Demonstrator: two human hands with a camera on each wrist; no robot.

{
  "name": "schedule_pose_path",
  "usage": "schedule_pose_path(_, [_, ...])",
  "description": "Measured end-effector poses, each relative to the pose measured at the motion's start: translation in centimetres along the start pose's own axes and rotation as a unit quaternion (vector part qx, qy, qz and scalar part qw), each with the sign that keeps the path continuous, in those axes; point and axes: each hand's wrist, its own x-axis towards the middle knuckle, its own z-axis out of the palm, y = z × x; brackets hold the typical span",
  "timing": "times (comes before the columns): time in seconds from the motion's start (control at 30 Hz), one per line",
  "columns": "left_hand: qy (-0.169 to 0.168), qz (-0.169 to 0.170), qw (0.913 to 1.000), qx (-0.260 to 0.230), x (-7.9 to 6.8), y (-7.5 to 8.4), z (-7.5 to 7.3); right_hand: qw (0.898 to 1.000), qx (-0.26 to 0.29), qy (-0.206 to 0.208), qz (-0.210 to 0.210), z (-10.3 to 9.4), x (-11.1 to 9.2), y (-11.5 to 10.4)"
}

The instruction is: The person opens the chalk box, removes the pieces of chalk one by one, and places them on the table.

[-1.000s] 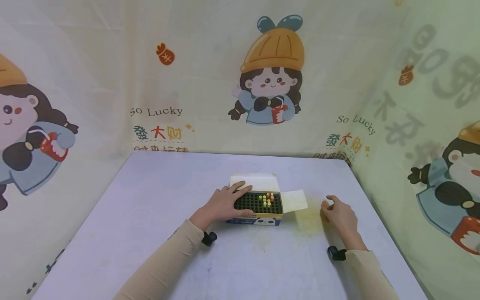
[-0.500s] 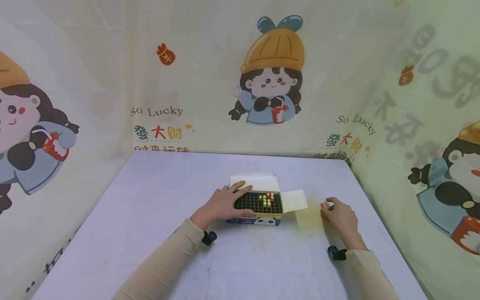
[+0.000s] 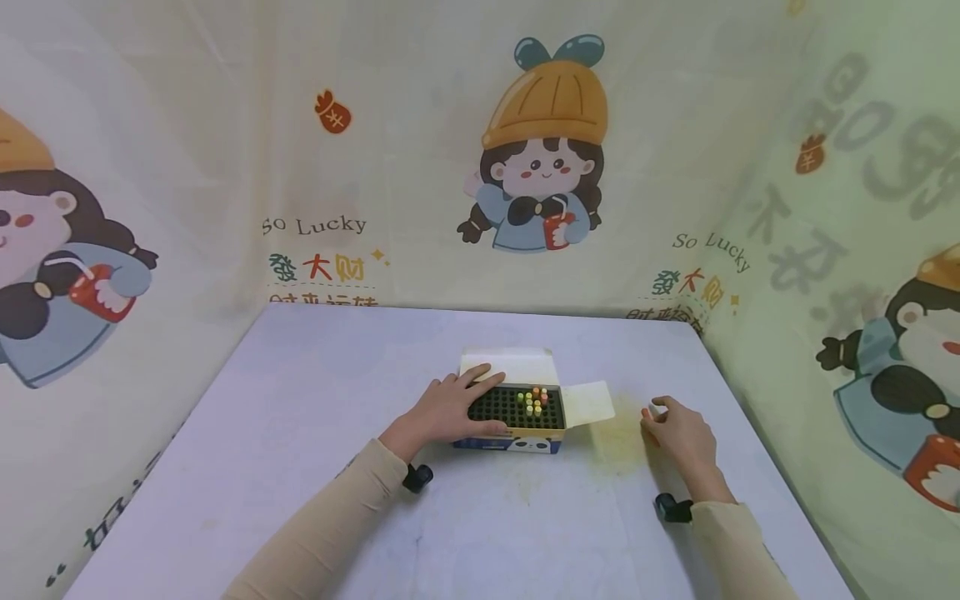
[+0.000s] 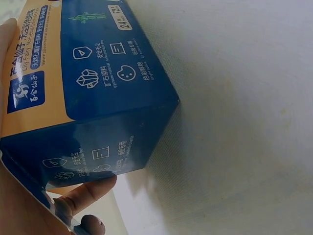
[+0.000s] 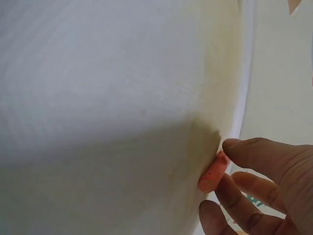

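Observation:
A blue and yellow chalk box sits mid-table, its lid flaps folded out. Inside it is a black holder full of round holes, with several yellow, green and orange chalk sticks standing toward the right. My left hand grips the box's left end, thumb along the front rim and fingers toward the back. In the left wrist view, a finger wraps the box's edge. To the right of the box, my right hand pinches an orange-red chalk stick between thumb and fingers, close to the table surface.
A white flap sticks out from the box's right side, another from its back. Yellowish dust stains mark the white table between box and right hand. Printed cloth walls stand behind and at both sides.
Little differs. My right hand has shifted very slightly downward in the view, with the orange-red chalk stick still between its fingers. The left hand and the box stay in place.

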Motion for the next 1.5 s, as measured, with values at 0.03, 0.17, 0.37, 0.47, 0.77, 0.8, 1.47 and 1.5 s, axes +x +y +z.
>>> schedule_pose_path(0.03, [0.000, 0.000, 1.0000, -0.002, 0.0, 0.0, 0.0, 1.000, -0.002, 0.004, -0.003, 0.0, 0.0, 0.0])
schedule_pose_path(0.17, [0.003, -0.001, 1.0000, -0.006, -0.1, 0.0, 0.0, 1.000, -0.011, 0.018, -0.020, -0.3, 0.1, -0.4])
schedule_pose_path(0.37, [0.001, -0.002, 1.0000, -0.003, -0.1, 0.0, -0.1, 0.998, -0.013, 0.045, -0.036, -1.2, 0.2, -2.0])
schedule_pose_path(0.47, [0.001, -0.003, 1.0000, -0.003, -0.1, 0.0, -0.2, 0.996, -0.005, 0.078, -0.052, -2.1, 0.5, -3.0])
schedule_pose_path(0.77, [0.004, -0.003, 0.9999, 0.012, 0.3, -0.4, 0.1, 0.985, 0.045, 0.138, -0.096, -4.8, 0.1, -6.4])
schedule_pose_path(0.8, [0.004, -0.003, 0.9999, 0.012, 0.3, -0.4, 0.1, 0.984, 0.052, 0.137, -0.098, -4.9, 0.0, -6.9])
schedule_pose_path(1.47, [0.002, 0.001, 0.9999, -0.010, 0.1, -0.3, 0.0, 0.979, 0.107, 0.090, -0.147, -1.4, -3.4, -15.6])
schedule_pose_path(1.5, [0.001, 0.002, 1.0000, -0.009, 0.1, -0.2, 0.0, 0.980, 0.106, 0.085, -0.148, -1.0, -3.5, -15.8])
